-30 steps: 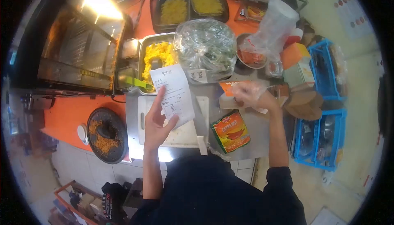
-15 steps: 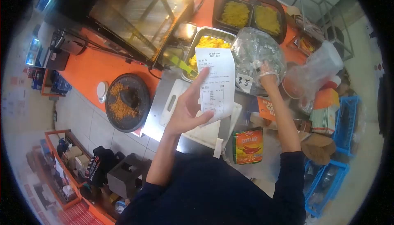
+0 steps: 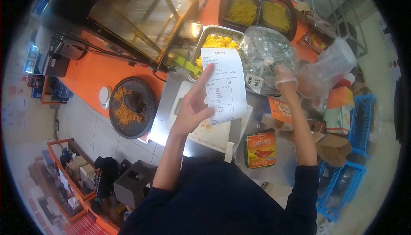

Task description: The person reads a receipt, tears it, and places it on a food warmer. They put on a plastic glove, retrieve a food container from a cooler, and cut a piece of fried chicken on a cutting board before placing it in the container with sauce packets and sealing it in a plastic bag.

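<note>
A printed paper receipt [image 3: 224, 87] is held upright in my left hand [image 3: 192, 108], thumb on its front near the lower left edge. Behind it lie a white cutting board [image 3: 214, 136] and a metal tray of yellow food [image 3: 219, 42]. My right hand [image 3: 284, 78], with thin clear plastic around it, is at the right side of a large clear bag [image 3: 267, 50] of greenish contents. Its fingers look curled, but what they grip, if anything, is unclear. A label [image 3: 254, 83] reading 300 sits at the bag's lower left.
A stone mortar [image 3: 132, 107] with orange-brown paste stands left, beside a small white jar [image 3: 105, 95]. A glass warmer [image 3: 141, 16] is at upper left. A red-green chili packet [image 3: 260, 149] lies front centre. Plastic cups [image 3: 338, 59], blue baskets [image 3: 363, 123] and boxes are right.
My right hand has drawn back slightly from the middle of the bag toward its right edge. The bag's top has shifted shape. The receipt stays in my left hand, slightly turned.
</note>
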A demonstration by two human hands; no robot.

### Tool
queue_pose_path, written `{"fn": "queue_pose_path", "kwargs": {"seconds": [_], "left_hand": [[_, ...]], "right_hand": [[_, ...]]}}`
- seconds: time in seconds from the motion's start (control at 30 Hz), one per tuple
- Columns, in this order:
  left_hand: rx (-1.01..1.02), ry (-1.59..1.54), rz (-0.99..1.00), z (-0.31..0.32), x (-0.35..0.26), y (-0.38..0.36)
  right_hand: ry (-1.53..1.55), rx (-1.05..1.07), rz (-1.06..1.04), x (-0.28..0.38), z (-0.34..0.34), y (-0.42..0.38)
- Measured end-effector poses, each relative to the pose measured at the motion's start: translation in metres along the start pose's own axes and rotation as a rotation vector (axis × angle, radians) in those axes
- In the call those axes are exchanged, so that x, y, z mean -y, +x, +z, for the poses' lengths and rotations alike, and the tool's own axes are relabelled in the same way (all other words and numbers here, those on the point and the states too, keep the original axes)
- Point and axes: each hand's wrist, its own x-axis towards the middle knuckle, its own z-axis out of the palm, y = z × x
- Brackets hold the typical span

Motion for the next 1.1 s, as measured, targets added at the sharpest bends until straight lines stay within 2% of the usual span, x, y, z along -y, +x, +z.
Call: {"fn": "queue_pose_path", "kwargs": {"seconds": [0.07,0.17,0.27,0.37,0.4,0.43,0.47,0.5,0.53,0.57,0.63,0.7,0.77,0.83,0.87,0.9,1.03,1.1], "left_hand": [[0.019,0.036,0.011,0.000,-0.001,0.001],[0.049,0.083,0.012,-0.002,-0.003,0.004],[0.047,0.084,-0.022,0.001,-0.006,0.003],[0.042,0.135,-0.043,0.000,-0.009,0.001],[0.067,0.152,-0.044,0.000,-0.008,0.002],[0.034,0.258,-0.031,-0.003,-0.004,-0.001],[0.033,0.336,-0.011,-0.008,0.003,-0.005],[0.032,0.355,0.039,-0.009,0.012,-0.004],[-0.034,0.165,-0.029,0.003,0.011,-0.006],[-0.037,0.236,-0.010,0.003,0.019,-0.007],[-0.022,0.160,-0.035,0.013,0.030,-0.009],[0.044,0.209,-0.119,0.026,0.035,-0.015],[0.090,0.271,-0.172,0.032,0.037,-0.011],[0.135,0.321,-0.216,0.038,0.044,-0.015],[0.155,0.345,-0.221,0.041,0.045,-0.016],[0.142,0.323,-0.223,0.045,0.047,-0.017],[0.149,0.232,-0.248,0.057,0.051,-0.020],[0.142,0.304,-0.250,0.049,0.053,-0.023]], "right_hand": [[-0.052,0.226,0.144,0.009,-0.013,0.004],[0.103,0.082,0.122,0.032,-0.044,-0.009],[0.003,0.375,0.188,0.049,-0.067,-0.021],[0.115,0.032,-0.097,0.047,-0.068,-0.043],[0.142,0.089,-0.123,0.057,-0.087,-0.046],[0.101,-0.075,-0.268,0.074,-0.109,-0.054],[0.246,-0.158,-0.152,0.074,-0.101,-0.069],[0.211,-0.297,-0.157,0.092,-0.132,-0.090],[0.140,-0.184,-0.118,0.085,-0.121,-0.116],[0.150,-0.147,-0.100,0.090,-0.135,-0.131],[0.569,-0.016,0.134,0.093,-0.153,-0.187],[0.608,0.022,0.262,0.091,-0.165,-0.243],[0.641,0.014,0.581,0.083,-0.158,-0.309],[0.516,0.076,0.849,0.075,-0.159,-0.359],[0.484,0.042,0.903,0.067,-0.158,-0.383],[0.436,0.001,0.972,0.062,-0.157,-0.410],[0.042,-0.394,1.207,0.030,-0.179,-0.468],[-0.111,-0.396,1.254,0.015,-0.210,-0.469]]}}
